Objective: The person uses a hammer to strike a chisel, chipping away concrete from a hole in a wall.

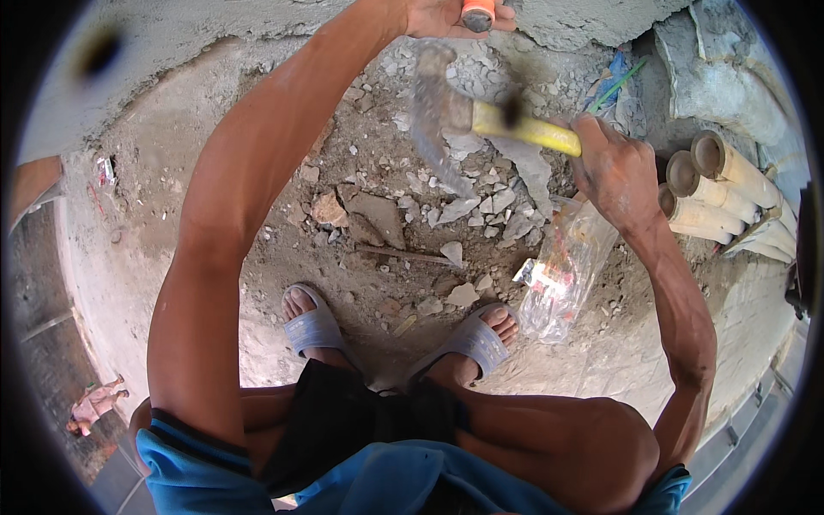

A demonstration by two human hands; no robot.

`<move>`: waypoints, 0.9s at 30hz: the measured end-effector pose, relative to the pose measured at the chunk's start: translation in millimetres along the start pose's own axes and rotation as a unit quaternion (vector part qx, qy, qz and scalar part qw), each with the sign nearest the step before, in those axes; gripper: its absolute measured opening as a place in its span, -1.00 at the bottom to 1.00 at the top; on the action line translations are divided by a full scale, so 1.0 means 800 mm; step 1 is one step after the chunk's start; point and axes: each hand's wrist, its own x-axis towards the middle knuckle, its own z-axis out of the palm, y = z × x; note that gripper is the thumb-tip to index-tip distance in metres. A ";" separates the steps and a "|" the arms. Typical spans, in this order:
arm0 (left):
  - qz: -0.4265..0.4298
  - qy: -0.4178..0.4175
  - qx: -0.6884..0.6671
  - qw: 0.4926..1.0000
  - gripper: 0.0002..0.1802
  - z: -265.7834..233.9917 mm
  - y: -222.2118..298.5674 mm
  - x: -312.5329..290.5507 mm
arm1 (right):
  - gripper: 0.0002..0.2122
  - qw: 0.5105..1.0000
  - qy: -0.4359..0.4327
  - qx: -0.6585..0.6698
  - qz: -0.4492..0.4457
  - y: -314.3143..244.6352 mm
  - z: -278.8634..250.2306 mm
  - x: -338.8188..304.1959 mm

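Observation:
My left hand [436, 17] reaches to the far wall at the top edge, closed around an orange-gripped chisel [478, 10]. The chisel's round dark end points back toward me; its other end is out of sight. In my right hand [614, 167] is a claw hammer [528, 129] with a yellow handle, gripped near the handle's end. The hammer's metal head, smeared by motion, hangs over the rubble [502, 202], below and left of the chisel and apart from it.
Broken grey concrete lies between the wall [584, 21] and my sandalled feet [313, 326]. A thin rod [403, 254] crosses the dirt. At right are a clear plastic bag [562, 287], several pale pipes [717, 184] and a grey sack [721, 81]. Someone in pink [96, 403] is far left.

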 end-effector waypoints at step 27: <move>0.082 0.208 0.368 0.902 -0.39 -0.025 -0.074 0.013 | -0.77 0.983 -0.138 0.066 0.099 -0.016 -0.002 -0.083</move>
